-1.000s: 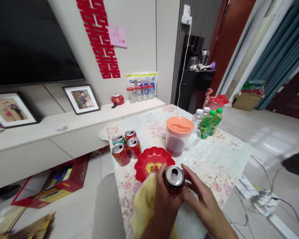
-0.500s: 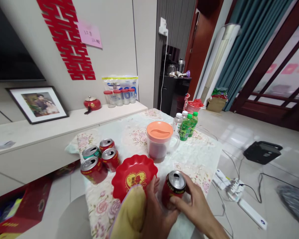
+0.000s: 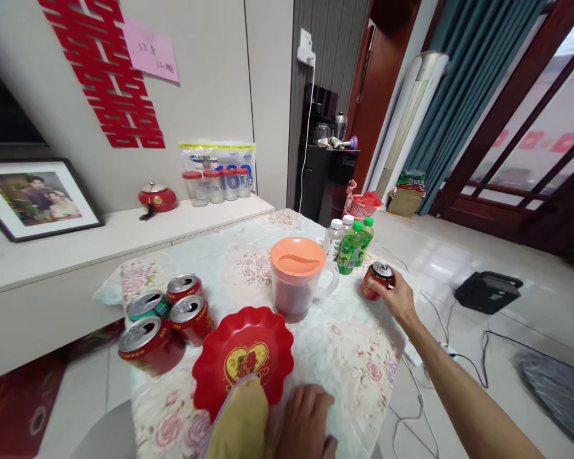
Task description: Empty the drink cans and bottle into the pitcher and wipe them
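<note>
Holds red can [image 3: 370, 289] upright in right hand [image 3: 402, 301], grip closed around side; now moved to right side of tabletop [image 3: 316, 347], near green bottles [image 3: 349, 252], thus well apart from other cans [image 3: 195, 322]. Rests left hand [image 3: 305, 414] beside red plate [image 3: 213, 347]; cannot tell left grip.

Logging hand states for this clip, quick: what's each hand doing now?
Left hand: down on the tablecloth, palm hidden, so grip cannot be told.
Right hand: closed around a red can.

Red drink can [image 3: 366, 286], black-banded and silver-topped, stands upright at the right side of the floral tablecloth [image 3: 354, 338], near green-capped bottles [image 3: 350, 251].
</note>
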Demonstrator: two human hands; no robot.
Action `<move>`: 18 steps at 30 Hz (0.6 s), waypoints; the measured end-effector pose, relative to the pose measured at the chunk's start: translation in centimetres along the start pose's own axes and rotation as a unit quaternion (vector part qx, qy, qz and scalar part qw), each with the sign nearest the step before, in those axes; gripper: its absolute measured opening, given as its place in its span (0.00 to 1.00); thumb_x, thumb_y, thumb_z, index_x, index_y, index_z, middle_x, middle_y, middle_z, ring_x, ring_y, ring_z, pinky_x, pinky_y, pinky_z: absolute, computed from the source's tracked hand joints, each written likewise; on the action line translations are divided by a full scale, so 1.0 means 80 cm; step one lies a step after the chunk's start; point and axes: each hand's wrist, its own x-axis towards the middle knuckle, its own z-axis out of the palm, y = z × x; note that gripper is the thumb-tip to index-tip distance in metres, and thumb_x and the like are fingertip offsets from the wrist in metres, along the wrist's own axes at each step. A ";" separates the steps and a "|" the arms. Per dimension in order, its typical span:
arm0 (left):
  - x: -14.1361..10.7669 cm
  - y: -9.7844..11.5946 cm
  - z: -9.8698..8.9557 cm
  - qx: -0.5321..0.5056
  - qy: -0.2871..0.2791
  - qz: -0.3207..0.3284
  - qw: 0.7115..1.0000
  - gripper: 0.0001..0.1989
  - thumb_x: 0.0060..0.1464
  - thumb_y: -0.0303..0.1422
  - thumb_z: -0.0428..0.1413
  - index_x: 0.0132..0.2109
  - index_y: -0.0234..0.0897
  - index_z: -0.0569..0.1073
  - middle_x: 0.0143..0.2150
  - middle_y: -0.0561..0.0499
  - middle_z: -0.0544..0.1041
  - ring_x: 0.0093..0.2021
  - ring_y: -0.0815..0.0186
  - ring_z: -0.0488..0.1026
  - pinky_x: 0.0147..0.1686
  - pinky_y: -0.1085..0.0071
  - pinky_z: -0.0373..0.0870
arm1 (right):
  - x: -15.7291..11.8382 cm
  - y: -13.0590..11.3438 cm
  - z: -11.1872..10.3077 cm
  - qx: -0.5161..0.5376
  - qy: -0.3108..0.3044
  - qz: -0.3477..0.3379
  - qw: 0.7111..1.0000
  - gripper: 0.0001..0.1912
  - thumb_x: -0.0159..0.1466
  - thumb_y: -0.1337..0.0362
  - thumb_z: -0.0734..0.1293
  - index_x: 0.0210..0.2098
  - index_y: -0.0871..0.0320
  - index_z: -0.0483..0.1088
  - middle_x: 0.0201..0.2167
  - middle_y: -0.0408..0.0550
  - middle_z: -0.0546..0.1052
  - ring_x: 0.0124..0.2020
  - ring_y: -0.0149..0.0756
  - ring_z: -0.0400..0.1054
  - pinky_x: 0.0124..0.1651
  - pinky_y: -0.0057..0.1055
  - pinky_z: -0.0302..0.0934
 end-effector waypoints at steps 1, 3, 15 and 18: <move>0.002 -0.001 -0.002 0.017 -0.017 -0.005 1.000 0.30 0.40 0.24 0.53 0.53 0.41 0.76 0.58 0.47 0.75 0.58 0.54 0.68 0.60 0.62 0.62 | 0.014 0.007 0.002 -0.007 0.007 0.005 1.000 0.43 0.48 0.44 0.72 0.58 0.62 0.71 0.50 0.59 0.80 0.48 0.52 0.74 0.53 0.49 0.65; 0.005 -0.008 0.000 0.050 -0.027 -0.001 0.998 0.27 0.44 0.26 0.54 0.53 0.41 0.75 0.58 0.48 0.76 0.58 0.55 0.69 0.58 0.63 0.63 | 0.038 0.020 0.006 -0.017 0.021 0.010 1.000 0.42 0.48 0.44 0.72 0.57 0.61 0.71 0.49 0.58 0.80 0.48 0.53 0.74 0.54 0.49 0.65; 0.013 -0.066 0.035 0.158 0.174 0.206 0.950 0.14 0.55 0.45 0.63 0.46 0.47 0.75 0.42 0.56 0.81 0.39 0.64 0.74 0.34 0.68 0.65 | 0.116 0.065 0.037 0.006 0.032 -0.021 0.999 0.37 0.51 0.48 0.71 0.56 0.60 0.71 0.50 0.55 0.79 0.51 0.51 0.73 0.57 0.46 0.64; 0.013 -0.060 0.032 0.172 0.194 0.208 0.943 0.10 0.58 0.42 0.62 0.45 0.48 0.75 0.41 0.57 0.81 0.38 0.65 0.75 0.31 0.68 0.65 | 0.115 0.075 0.042 0.012 0.014 -0.033 0.999 0.36 0.53 0.50 0.72 0.58 0.58 0.68 0.52 0.52 0.78 0.52 0.49 0.72 0.57 0.46 0.64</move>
